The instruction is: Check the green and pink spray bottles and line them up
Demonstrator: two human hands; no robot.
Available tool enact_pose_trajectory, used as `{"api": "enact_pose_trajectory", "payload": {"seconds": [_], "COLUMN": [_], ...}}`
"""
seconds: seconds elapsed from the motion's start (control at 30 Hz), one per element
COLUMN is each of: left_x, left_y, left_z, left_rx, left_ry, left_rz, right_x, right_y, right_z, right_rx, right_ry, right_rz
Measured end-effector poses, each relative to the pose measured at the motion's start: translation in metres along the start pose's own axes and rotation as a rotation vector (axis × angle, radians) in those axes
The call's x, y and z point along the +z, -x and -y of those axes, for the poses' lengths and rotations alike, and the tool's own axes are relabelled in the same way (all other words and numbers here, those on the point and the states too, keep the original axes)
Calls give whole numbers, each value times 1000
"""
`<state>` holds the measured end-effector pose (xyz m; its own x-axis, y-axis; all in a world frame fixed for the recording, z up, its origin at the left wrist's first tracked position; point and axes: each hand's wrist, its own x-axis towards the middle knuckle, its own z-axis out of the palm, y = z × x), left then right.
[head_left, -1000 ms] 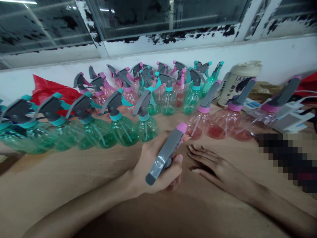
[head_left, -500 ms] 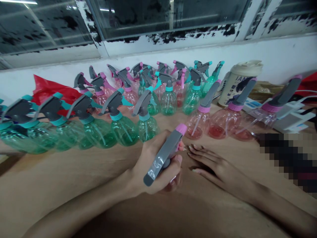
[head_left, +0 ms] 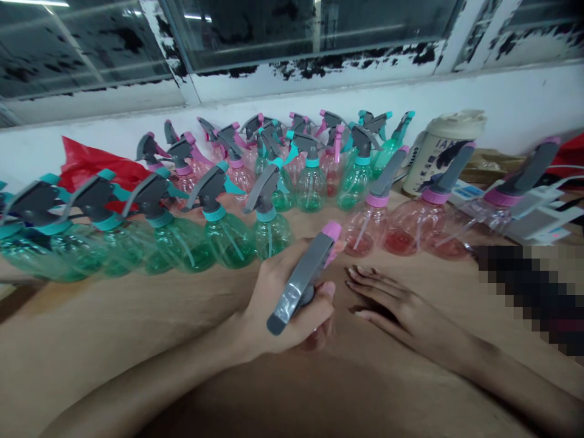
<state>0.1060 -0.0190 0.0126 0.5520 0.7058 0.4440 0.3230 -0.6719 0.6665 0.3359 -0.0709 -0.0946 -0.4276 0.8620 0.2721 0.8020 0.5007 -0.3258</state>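
Note:
My left hand [head_left: 278, 304] is wrapped round a pink spray bottle [head_left: 303, 277] with a grey head and pink nozzle. The nozzle points away and to the right; much of the pink body is hidden under my fingers. To the right, my right hand [head_left: 395, 298] lies flat on the wooden table [head_left: 182, 359], fingers stretched out, holding nothing. Beyond my hands, three pink spray bottles [head_left: 365, 228] stand at the right, with a little red liquid inside. At the left is a row of green spray bottles [head_left: 228, 240] with turquoise collars.
Behind the front row stand several more pink and green spray bottles [head_left: 311, 185] by the white wall. A printed coffee cup [head_left: 438, 158] and a white device [head_left: 538, 213] are at the right. A red plastic bag [head_left: 98, 167] lies at the back left.
The spray bottle's head has shifted slightly away from me in my left hand, its nozzle a little higher in view. My right hand has stayed put.

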Motion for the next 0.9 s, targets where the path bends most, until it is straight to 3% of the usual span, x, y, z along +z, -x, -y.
{"api": "enact_pose_trajectory", "payload": {"seconds": [0.13,0.57,0.9], "left_x": [2,6,9], "left_y": [2,4,2], "left_z": [1,5,4], "left_rx": [85,108,8], "left_ry": [3,-6,21], "left_rz": [-19,-72,-19], "right_x": [-1,-1,-8], "right_y": [0,-1,-2], "right_z": [1,1,11], "right_rx": [8,3,-6], "right_ry": [-6,-8,-77], "right_rz": [14,-1,-34]}}
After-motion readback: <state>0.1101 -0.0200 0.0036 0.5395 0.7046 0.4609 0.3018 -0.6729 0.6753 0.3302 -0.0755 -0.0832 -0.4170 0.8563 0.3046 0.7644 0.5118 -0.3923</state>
